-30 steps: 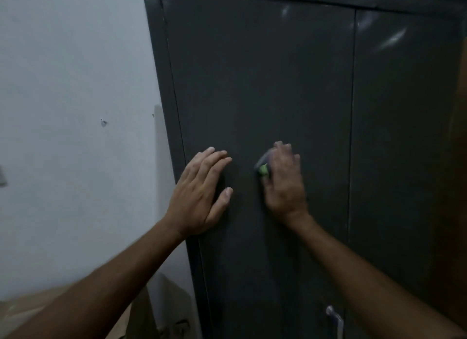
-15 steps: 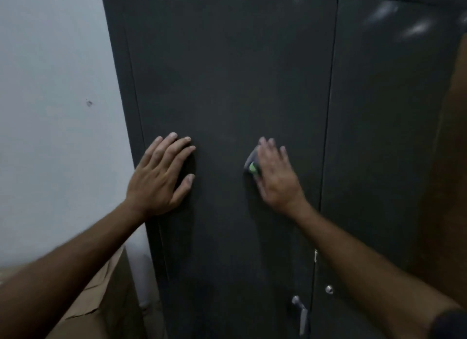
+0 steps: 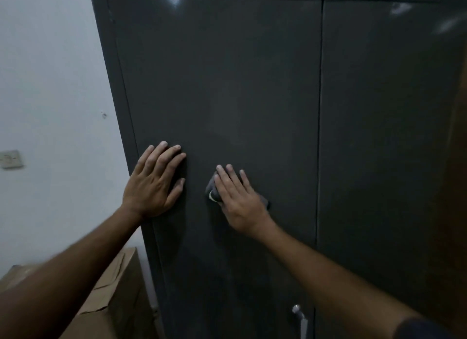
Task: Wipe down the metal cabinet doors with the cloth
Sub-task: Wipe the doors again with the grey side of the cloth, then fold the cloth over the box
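Tall dark grey sheet-metal cabinet (image 3: 252,86) fills most of the view, two doors shut. Left door (image 3: 222,98) is the wide panel in front; right door (image 3: 379,136) starts at the vertical seam and runs to the frame's right edge. Glossy paint, with glare spots near the top edge of both doors.

White plastered wall (image 3: 50,86) stands to the cabinet's left, with a pale wall switch plate (image 3: 10,159) near the view's left edge. Brown cardboard box (image 3: 111,295) sits low against the cabinet's left side, its flaps creased.

Left hand (image 3: 154,184) lies flat on the left door close to its left edge, fingers straight and spread, holding nothing; it looks like a brace. Right hand (image 3: 237,199) lies flat near the middle of the left door, fingers extended, pressing the small grey cloth (image 3: 213,189) against the metal. Most of the cloth is hidden under the palm; one bunched corner pokes out on the thumb side, and a bit shows past the little-finger side.

Silver lever handle (image 3: 299,316) sits low on the left door, beside the seam.

Handling, as a judgement: the cloth is soft, light and limp, and likely to slide out or bunch on slick paint, so it is best kept folded and pinned under the whole palm. The thin door panels may flex or rattle under a push, so moderate pressure suits.

No brand, label or readable writing anywhere on the cabinet, cloth or box.
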The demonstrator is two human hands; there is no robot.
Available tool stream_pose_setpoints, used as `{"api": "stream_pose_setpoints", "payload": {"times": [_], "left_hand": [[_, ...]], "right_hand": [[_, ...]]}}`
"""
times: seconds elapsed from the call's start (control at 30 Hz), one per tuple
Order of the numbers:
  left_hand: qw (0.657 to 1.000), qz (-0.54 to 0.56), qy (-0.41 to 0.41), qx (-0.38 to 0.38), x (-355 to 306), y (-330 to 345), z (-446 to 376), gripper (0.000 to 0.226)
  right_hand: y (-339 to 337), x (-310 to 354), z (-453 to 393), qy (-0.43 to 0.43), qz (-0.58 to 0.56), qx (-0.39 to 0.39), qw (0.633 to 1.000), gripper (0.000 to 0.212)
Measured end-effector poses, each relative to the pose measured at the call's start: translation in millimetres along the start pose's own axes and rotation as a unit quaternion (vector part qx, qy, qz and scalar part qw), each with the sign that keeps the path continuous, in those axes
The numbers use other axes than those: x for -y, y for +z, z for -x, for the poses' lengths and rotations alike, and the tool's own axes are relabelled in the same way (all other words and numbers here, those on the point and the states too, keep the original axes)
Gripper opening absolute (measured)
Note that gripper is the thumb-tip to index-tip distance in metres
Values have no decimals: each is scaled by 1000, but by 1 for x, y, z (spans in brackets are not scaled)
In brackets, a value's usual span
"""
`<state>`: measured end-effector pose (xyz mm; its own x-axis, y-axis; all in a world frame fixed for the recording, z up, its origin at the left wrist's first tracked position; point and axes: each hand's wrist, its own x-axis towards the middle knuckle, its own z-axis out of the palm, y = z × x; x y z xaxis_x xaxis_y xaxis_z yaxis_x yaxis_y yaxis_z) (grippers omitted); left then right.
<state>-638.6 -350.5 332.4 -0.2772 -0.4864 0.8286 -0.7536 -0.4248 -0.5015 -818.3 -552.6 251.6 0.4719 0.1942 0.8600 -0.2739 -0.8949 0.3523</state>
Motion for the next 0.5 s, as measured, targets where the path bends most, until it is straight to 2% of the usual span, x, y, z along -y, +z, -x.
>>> {"api": "stream_pose_setpoints", "payload": {"times": [0.03, 0.07, 0.1, 0.13, 0.17, 0.23, 0.27, 0.3, 0.33, 0.37, 0.4, 0.5], "left_hand": [[1000, 2, 3, 4, 0, 1, 0, 65], [1000, 1, 4, 6, 1, 2, 0, 65], [1000, -2, 4, 7, 2, 3, -1, 65], [1000, -6, 4, 6, 2, 3, -1, 65], [1000, -8, 4, 3, 0, 3, -1, 65], [1000, -9, 4, 2, -2, 3, -1, 65], [1000, -9, 5, 6, -2, 3, -1, 65], [1000, -9, 5, 11, -2, 2, -1, 65], [1000, -8, 4, 17, -2, 2, -1, 65], [1000, -6, 4, 24, -3, 1, -1, 66], [1000, -2, 4, 29, -3, 1, 0, 65], [998, 23, -15, 52, -9, -5, 1, 64]], "right_hand": [[-8, -20, -3, -17, 5, -7, 1000, 68], [-12, -42, 0, 19, 6, -29, 999, 65], [-15, -66, 10, 102, 11, -54, 993, 61], [-17, -87, 28, 220, 28, -73, 972, 59], [-20, -103, 51, 354, 27, -82, 931, 60], [-23, -112, 98, 590, -25, -106, 800, 62], [-22, -103, 114, 669, -63, -109, 733, 62], [-21, -89, 124, 715, -98, -106, 684, 61], [-22, -74, 128, 736, -121, -99, 659, 61], [-24, -58, 127, 738, -135, -88, 655, 60], [-27, -43, 122, 726, -138, -70, 670, 59], [-37, -14, 100, 603, -133, -20, 786, 53]]}}
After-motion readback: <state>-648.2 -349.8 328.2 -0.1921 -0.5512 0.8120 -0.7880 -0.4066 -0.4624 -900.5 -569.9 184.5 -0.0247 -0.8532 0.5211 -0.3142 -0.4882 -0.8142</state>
